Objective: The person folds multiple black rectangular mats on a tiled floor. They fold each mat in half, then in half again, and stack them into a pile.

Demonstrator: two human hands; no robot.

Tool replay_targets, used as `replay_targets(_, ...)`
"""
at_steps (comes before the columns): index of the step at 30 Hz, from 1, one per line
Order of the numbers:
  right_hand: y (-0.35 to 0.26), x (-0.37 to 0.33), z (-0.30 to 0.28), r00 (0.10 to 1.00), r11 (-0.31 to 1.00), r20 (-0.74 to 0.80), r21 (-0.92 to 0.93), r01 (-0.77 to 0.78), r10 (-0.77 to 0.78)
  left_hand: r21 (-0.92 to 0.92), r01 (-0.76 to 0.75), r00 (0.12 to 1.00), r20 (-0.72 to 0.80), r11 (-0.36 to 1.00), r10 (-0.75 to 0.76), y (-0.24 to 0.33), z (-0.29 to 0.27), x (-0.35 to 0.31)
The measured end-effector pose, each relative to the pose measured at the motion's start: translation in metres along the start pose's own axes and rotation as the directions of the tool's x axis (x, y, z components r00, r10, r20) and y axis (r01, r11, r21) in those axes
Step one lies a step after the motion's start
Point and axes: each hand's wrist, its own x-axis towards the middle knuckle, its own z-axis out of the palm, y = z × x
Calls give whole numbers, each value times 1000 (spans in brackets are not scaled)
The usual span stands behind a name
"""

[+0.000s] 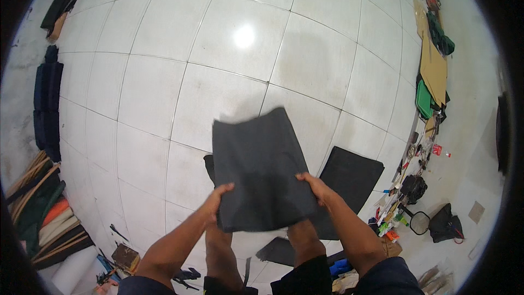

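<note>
A dark grey, roughly rectangular sheet of fabric-like material (262,169) is held up in front of my legs. My left hand (219,192) grips its left edge, thumb on top and fingers behind. At the right edge my right hand (315,187) pinches it the same way. The sheet's far edge bows in a soft curve. On the floor to the right lies a folded black sheet (355,177), partly behind my right forearm. A smaller dark piece (277,251) lies between my legs, and another dark edge (209,165) peeks out beyond the held sheet's left side.
White floor tiles (229,33) stretch ahead. Rolled fabrics (46,213) pile up at the left wall, with dark blue bundles (48,106) beyond them. Along the right wall are cardboard (432,68), a green container (423,99), a racket-shaped object (419,222) and a black bag (446,224).
</note>
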Motion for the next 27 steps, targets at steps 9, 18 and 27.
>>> replay_targets(9, 91, -91, 28, 928, 928, 25, 22, -372, 371, -119, 372, 917, -106, 921, -384, -85, 18, -108)
replay_targets(18, 37, -158, 109, 964, 967, -80, -20, -254, 252, -137, 229, 959, -136, 964, -248, -24, -20, -216)
replay_targets(27, -187, -250, 269, 956, 940, -25, -192, 281, -291, -81, -109, 986, 119, 991, 118, 205, -80, -346)
